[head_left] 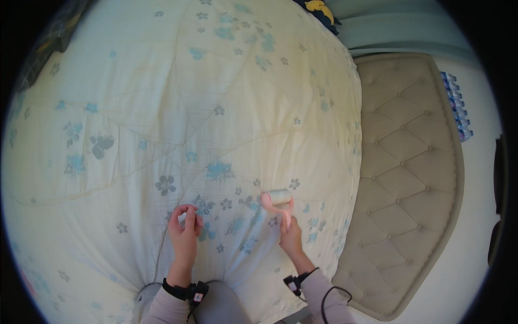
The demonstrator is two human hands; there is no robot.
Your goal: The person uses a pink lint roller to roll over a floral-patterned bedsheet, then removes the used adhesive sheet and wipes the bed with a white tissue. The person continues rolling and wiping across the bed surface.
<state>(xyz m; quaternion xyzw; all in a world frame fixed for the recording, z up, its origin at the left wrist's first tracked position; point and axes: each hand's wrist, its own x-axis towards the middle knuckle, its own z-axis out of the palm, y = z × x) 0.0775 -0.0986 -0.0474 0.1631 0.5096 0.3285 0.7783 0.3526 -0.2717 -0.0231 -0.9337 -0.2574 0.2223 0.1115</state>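
Observation:
My right hand [291, 238] is closed around the pink handle of a lint roller [279, 196]. Its pale cylinder lies over the bed sheet [135, 162], and whether it presses on the cloth is hard to tell. To the left, my left hand [184, 229] has its fingers curled around a small white scrap [182, 217], perhaps crumpled paper. The cream sheet carries grey and light-blue flowers and shows creases running across it. Both wrists wear black straps with small devices.
A beige tufted headboard [399, 167] borders the bed on the right. Behind it stand several water bottles [457, 108] by a white wall. A grey-green curtain [410, 29] hangs at the far right, near a dark and yellow item [322, 9]. Dark checked cloth [46, 46] lies far left.

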